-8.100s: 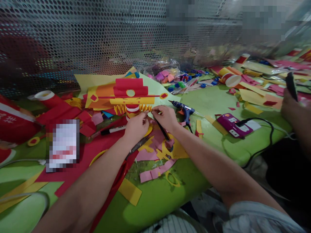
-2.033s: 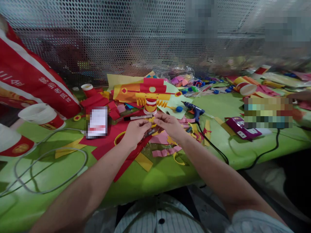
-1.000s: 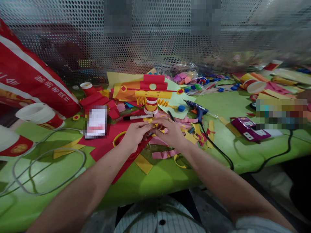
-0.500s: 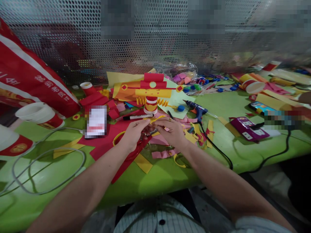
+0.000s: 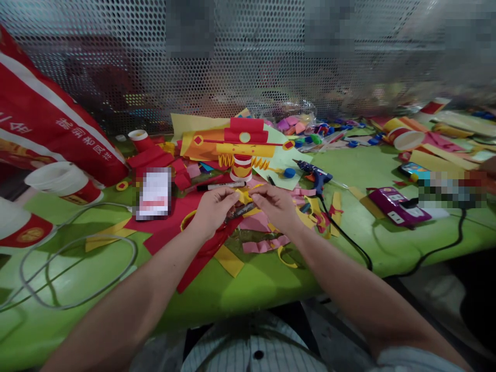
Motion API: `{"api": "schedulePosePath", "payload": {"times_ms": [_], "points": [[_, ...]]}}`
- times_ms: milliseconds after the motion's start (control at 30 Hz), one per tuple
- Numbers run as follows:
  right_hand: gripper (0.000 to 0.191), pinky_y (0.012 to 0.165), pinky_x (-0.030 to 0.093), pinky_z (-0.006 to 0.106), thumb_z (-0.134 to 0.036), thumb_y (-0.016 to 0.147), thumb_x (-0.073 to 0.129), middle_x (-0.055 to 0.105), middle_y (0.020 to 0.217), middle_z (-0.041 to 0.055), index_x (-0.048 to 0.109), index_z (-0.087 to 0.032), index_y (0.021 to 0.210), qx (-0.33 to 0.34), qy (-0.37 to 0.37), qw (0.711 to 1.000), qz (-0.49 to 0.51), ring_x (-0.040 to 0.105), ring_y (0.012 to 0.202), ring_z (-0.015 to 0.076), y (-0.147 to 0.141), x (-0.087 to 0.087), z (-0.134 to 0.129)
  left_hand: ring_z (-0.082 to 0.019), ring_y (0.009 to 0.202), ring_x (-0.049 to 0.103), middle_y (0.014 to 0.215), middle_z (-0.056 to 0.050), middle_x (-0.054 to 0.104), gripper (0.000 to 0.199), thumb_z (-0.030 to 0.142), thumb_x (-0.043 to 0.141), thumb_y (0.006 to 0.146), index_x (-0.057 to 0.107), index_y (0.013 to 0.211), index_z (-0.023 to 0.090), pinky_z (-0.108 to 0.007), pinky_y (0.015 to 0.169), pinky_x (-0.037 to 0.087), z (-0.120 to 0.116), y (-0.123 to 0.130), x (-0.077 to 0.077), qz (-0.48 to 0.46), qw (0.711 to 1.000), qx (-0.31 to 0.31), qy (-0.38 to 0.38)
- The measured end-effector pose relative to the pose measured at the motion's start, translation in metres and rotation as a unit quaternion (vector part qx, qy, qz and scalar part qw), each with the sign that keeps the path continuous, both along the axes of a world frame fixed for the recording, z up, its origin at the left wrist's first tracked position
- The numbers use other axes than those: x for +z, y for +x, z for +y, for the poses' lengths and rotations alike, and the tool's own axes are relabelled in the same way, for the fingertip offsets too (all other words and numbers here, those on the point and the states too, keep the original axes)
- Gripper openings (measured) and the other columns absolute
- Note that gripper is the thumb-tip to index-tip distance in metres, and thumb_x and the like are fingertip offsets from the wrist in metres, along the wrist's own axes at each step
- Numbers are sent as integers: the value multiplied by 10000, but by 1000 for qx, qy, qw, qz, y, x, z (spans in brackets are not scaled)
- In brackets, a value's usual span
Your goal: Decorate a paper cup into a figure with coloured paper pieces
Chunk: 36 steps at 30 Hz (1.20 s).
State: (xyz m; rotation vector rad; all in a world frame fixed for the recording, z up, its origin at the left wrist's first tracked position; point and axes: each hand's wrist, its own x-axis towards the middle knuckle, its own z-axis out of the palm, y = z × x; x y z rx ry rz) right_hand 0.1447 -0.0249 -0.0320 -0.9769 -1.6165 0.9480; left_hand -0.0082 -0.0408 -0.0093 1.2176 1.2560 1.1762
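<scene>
Between my two hands is a small yellow paper piece (image 5: 244,196), pinched by the fingertips of my left hand (image 5: 215,211) on one side and of my right hand (image 5: 274,206) on the other. Just beyond stands a paper figure (image 5: 243,150) with a red hat, a yellow face and a red-and-white cup below. A black-and-white marker (image 5: 227,186) lies behind my left fingers. Red paper (image 5: 165,235) spreads beneath my left wrist, and pink paper scraps (image 5: 265,245) lie below my right hand.
Left: a blurred phone (image 5: 154,194), paper cups (image 5: 64,182), a looped cable (image 5: 134,253) and a red bag (image 5: 58,113). Right: a blue glue gun (image 5: 318,177) and a purple power socket (image 5: 399,206). Part of another person's hand shows at the far right edge.
My fingertips have drawn slightly apart, and more of the yellow paper piece shows between them. The other person's hand at the right edge has moved slightly down.
</scene>
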Motion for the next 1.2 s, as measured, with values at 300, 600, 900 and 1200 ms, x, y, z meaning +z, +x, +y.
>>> {"api": "schedulePosePath", "payload": {"times_ms": [300,600,900,1200], "points": [[285,487,387,225,-383,523,729,528,530,-57,564,-172,620,95,-195,974,69,439,465,58,-6,3,2,-84,476,405,530,39,484,173,330,552,694,571,616,176,-215,476,319,-1,0,2,79,996,-20,31],[319,481,378,213,-390,504,742,542,563,-50,554,-164,630,102,-224,966,85,453,490,55,-9,2,1,-97,485,419,522,46,489,157,319,547,719,558,621,198,-217,497,337,1,-2,-3,148,986,-41,65],[307,400,369,205,-389,537,740,514,488,-71,545,-169,627,108,-232,954,159,439,395,49,-6,1,2,-117,530,470,534,39,517,161,349,560,712,577,648,203,-228,524,365,-1,-2,-3,146,985,-75,59],[341,419,410,206,-380,491,785,544,481,-74,545,-183,633,82,-275,923,255,487,410,65,-7,1,4,-90,490,449,577,30,543,172,345,569,686,557,673,174,-235,515,376,0,-2,-3,115,989,-86,37]]}}
